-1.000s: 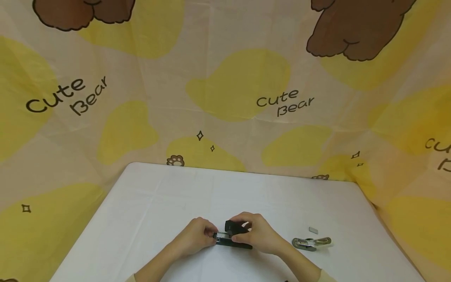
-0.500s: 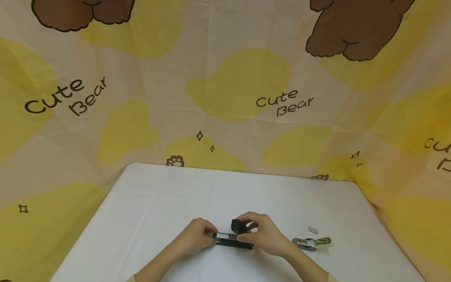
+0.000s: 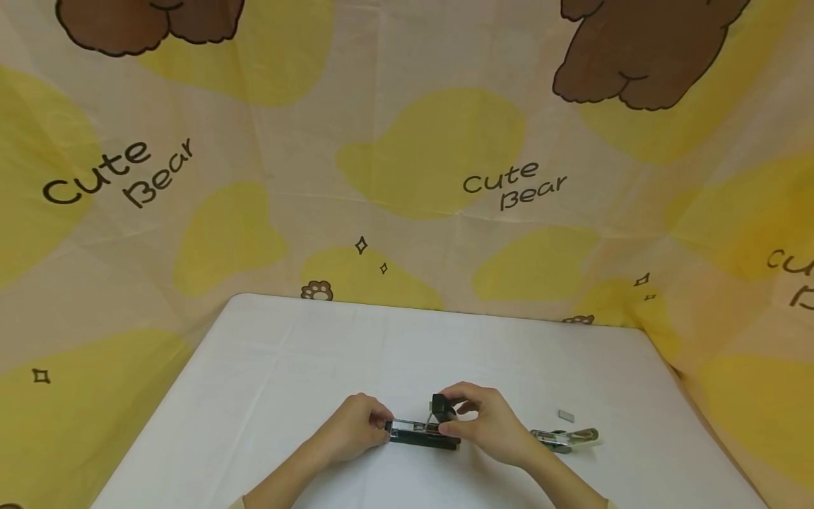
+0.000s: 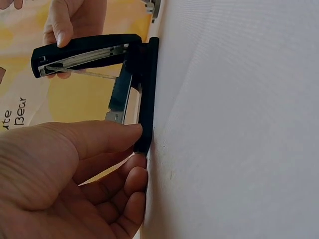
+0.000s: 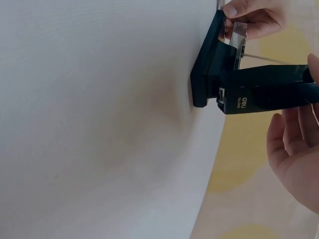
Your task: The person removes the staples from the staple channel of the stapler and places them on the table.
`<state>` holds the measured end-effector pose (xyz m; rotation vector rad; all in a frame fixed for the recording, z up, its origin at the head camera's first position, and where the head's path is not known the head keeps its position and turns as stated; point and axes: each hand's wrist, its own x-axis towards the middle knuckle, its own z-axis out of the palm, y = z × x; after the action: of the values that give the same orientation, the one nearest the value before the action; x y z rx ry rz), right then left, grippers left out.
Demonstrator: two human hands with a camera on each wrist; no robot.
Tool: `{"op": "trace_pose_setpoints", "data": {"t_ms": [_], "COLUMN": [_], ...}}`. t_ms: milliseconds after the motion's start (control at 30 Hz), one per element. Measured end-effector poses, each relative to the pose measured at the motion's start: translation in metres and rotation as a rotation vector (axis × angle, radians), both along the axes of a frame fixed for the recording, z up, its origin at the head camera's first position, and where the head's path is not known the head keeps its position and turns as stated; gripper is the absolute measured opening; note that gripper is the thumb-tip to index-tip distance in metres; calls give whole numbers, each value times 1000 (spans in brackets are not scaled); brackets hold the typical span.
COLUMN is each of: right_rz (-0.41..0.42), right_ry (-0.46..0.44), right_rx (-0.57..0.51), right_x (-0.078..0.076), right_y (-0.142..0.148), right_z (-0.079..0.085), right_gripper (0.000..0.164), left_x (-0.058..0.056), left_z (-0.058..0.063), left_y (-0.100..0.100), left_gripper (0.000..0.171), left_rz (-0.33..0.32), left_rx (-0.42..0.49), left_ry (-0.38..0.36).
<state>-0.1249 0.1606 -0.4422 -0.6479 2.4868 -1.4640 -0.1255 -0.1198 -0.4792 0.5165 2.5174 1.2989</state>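
A black stapler (image 3: pixel 420 440) stands on the white table with its top cover (image 4: pixel 89 50) swung up from the base (image 4: pixel 148 94). My left hand (image 3: pixel 352 428) pinches the front end of the base between thumb and fingers. Higher up, my right hand (image 3: pixel 486 424) grips the raised cover, thumb on one side and fingers on the other. Between cover and base, the metal staple channel (image 4: pixel 119 97) lies exposed, and a thin spring rod (image 4: pixel 92 73) runs from it to the cover. Whether staples lie inside the channel, I cannot tell.
Right of my right hand lies a small metallic tool (image 3: pixel 562 440) with its arms apart, perhaps a mini stapler. Just behind it is a small grey bar (image 3: pixel 566 416), like a staple strip. A patterned cloth (image 3: pixel 407 177) hangs along the table's far edge.
My right hand has moved to the right, tilting the stapler's cover farther back and uncovering more of the channel. The left hand stays at the front end of the base.
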Motion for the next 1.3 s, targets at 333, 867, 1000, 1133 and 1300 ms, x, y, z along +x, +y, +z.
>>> {"op": "trace_pose_setpoints", "data": {"t_ms": [333,867,1000,1133,1300], "right_rz": [-25,-56,-66,-72,-68], "right_ry": [4,14,6,2,-3], "right_rx": [-13,-56,-51,-59,-81], "right_x": [3,8,9,10,11], "right_y": [9,22,24,27,32], "right_z": [0,-1,-2,-2,-2], "right_gripper": [32,35,35,36,36], "left_x": [0,2,2,3,2], "left_z": [1,3,3,4,3], "left_y": [0,0,0,0,1], "left_gripper": [23,23,22,22,22], "left_rz": [3,6,11,15,21], "left_rx": [7,-5,-7,-10,-15], "left_ry": [-3,-1,-3,-6,-11]}}
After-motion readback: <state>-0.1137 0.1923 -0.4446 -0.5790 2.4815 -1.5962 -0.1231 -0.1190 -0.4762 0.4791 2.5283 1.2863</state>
